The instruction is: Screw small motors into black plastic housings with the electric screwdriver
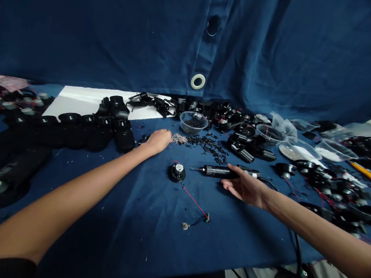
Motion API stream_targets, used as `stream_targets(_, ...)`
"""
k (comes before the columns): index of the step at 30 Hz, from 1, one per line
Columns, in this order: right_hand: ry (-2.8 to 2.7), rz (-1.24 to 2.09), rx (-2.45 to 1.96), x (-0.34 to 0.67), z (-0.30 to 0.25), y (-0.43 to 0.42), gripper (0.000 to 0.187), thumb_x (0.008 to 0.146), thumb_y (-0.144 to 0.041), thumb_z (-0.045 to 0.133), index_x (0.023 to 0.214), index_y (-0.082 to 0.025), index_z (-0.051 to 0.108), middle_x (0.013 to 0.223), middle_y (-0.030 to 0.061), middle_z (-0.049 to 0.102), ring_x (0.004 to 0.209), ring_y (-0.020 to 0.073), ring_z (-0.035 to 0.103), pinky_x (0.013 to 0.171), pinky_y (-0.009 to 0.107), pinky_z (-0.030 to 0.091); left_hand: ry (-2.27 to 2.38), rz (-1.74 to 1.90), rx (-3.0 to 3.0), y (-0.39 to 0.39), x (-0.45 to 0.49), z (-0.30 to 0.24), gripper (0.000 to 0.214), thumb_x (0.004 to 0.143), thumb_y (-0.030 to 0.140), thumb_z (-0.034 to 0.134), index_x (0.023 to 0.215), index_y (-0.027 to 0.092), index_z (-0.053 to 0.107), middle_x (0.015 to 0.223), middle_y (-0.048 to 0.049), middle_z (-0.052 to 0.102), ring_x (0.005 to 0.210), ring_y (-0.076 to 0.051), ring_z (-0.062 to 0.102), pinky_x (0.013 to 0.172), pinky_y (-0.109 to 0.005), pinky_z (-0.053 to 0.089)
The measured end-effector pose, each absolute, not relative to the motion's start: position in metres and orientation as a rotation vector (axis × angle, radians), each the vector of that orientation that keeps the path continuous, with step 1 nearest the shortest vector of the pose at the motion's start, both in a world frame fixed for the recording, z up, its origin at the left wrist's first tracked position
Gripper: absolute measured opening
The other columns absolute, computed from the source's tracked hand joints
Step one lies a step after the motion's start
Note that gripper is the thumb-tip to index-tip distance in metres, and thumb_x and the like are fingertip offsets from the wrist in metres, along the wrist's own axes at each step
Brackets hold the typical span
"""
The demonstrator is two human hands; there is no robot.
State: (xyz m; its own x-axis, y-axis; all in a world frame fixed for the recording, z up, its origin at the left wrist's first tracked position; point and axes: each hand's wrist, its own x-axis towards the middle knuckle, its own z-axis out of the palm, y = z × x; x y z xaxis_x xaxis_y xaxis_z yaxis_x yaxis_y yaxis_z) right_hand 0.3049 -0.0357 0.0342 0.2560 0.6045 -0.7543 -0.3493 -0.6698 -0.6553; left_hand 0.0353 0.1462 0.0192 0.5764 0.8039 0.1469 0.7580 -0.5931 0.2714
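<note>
My left hand (159,141) is at the edge of a pile of tiny silvery screws (179,139), fingers curled and their tips hidden. My right hand (245,188) holds a black electric screwdriver (218,171) lying nearly level, its thin bit pointing left. Just left of that bit, apart from it, a round black part with a white motor (179,169) sits on the blue cloth. A red wire (194,200) runs from it to a small connector piece (207,218), close to a little metal piece (185,226).
Small black pieces (208,146) are scattered beside a clear bowl (193,123) holding more of them. Black housings (79,128) line the left side. Plastic trays (299,150), motor parts (333,181) and a yellow pencil-like stick (367,175) crowd the right. A blue curtain (131,39) hangs behind.
</note>
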Motion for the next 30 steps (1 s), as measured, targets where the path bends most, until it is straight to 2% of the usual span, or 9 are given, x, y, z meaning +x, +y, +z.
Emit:
stream_targets(4,-0.230,1.464,-1.615,0.294,0.033,-0.041,0.029,0.082,-0.034,0.060,0.092,-0.008,0.059,0.078,0.0145,0.070,0.070,0.0166,0.069,0.067,0.020,0.058,1.314,0.539,2.585,0.140,0.031,0.021,0.016,0.085,0.017,0.046,0.081,0.013,0.061,0.090,-0.0128,0.065,0.087,-0.024,0.061,0.083,-0.037,0.044)
stream_targets(7,-0.309,1.350,-1.480,0.288,0.031,-0.048,0.021,0.083,-0.029,0.057,0.096,-0.012,0.058,0.084,0.0137,0.071,0.077,0.0173,0.070,0.073,0.023,0.057,1.275,0.708,2.518,0.135,0.025,0.020,0.013,0.086,0.019,0.046,0.087,0.015,0.059,0.090,-0.0092,0.065,0.084,-0.021,0.060,0.080,-0.034,0.044)
stream_targets(12,-0.312,1.235,-1.344,0.277,0.028,-0.055,0.023,0.082,-0.033,0.055,0.087,-0.012,0.061,0.080,0.0127,0.070,0.069,0.0157,0.067,0.066,0.023,0.057,1.252,0.922,2.318,0.128,0.017,0.017,0.006,0.081,0.018,0.054,0.085,0.017,0.059,0.083,-0.0036,0.065,0.075,-0.015,0.060,0.070,-0.026,0.046)
stream_targets(16,-0.319,1.269,-1.146,0.262,0.025,-0.057,0.023,0.077,-0.038,0.058,0.076,-0.015,0.061,0.065,0.0056,0.064,0.058,0.0128,0.062,0.057,0.021,0.055,1.260,1.018,2.161,0.119,0.010,0.020,0.014,0.081,0.019,0.056,0.093,0.017,0.063,0.084,-0.0033,0.068,0.077,-0.014,0.062,0.071,-0.025,0.048)
stream_targets(19,-0.363,1.285,-0.958,0.252,0.024,-0.057,0.025,0.074,-0.042,0.059,0.072,-0.017,0.061,0.063,0.0031,0.063,0.064,0.0158,0.065,0.064,0.025,0.057,1.287,1.098,2.068,0.101,0.002,0.030,0.015,0.083,0.024,0.056,0.094,0.017,0.064,0.086,-0.0039,0.069,0.077,-0.014,0.063,0.071,-0.025,0.048)
stream_targets(23,-0.481,1.293,-0.810,0.243,0.024,-0.058,0.030,0.070,-0.044,0.061,0.082,-0.017,0.066,0.087,0.0072,0.071,0.084,0.0221,0.068,0.072,0.028,0.057,1.193,1.296,2.023,0.059,-0.003,0.051,0.014,0.085,0.027,0.056,0.091,0.019,0.067,0.089,-0.0021,0.068,0.080,-0.014,0.063,0.073,-0.025,0.048)
stream_targets(27,-0.501,1.227,-0.776,0.241,0.025,-0.059,0.023,0.068,-0.040,0.064,0.077,-0.019,0.066,0.085,0.0042,0.073,0.082,0.0214,0.069,0.074,0.032,0.058,1.075,1.343,2.021,0.015,0.003,0.064,0.015,0.087,0.025,0.056,0.094,0.023,0.069,0.096,-0.0008,0.066,0.086,-0.013,0.062,0.078,-0.025,0.048)
stream_targets(30,-0.485,1.221,-0.786,0.239,0.024,-0.061,0.022,0.068,-0.039,0.064,0.074,-0.019,0.066,0.080,0.0034,0.073,0.078,0.0198,0.069,0.072,0.031,0.058,1.000,1.308,1.878,-0.001,0.010,0.062,0.020,0.085,0.025,0.059,0.104,0.022,0.065,0.093,-0.0006,0.067,0.085,-0.013,0.063,0.079,-0.026,0.049)
